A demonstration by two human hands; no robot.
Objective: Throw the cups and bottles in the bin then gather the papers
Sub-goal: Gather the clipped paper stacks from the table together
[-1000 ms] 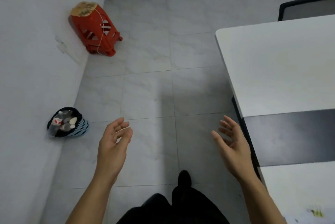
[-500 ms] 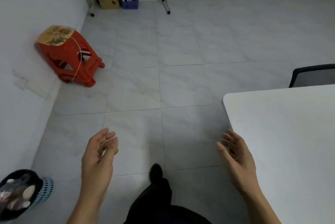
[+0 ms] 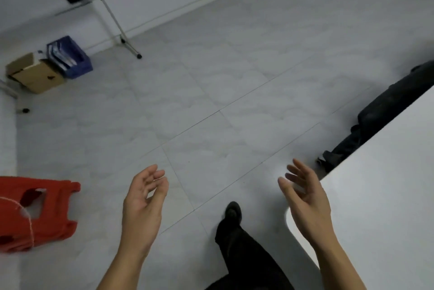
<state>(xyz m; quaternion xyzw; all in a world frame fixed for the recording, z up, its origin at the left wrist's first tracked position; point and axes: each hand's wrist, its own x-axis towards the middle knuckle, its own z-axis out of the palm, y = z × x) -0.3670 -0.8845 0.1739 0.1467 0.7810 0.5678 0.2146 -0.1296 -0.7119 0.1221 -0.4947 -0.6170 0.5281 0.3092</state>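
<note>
Swinging right, my view has lost the bin; the stool point(image 3: 35, 214) now sits at far left and the tabletop point(image 3: 387, 195) edge fills the right. Both hands are empty: left hand point(image 3: 143, 205) fingers loosely curled apart, right hand point(image 3: 305, 198) fingers spread beside the tabletop corner. I judge binning done and paper-gathering next; no papers show yet, so I must turn further toward the tabletop.

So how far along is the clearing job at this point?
Both the left hand and right hand are open and empty, so no cup or bottle is being carried. The visible part of the white table is bare. Neither bin nor papers are in view, so gathering papers appears not yet begun.
</note>
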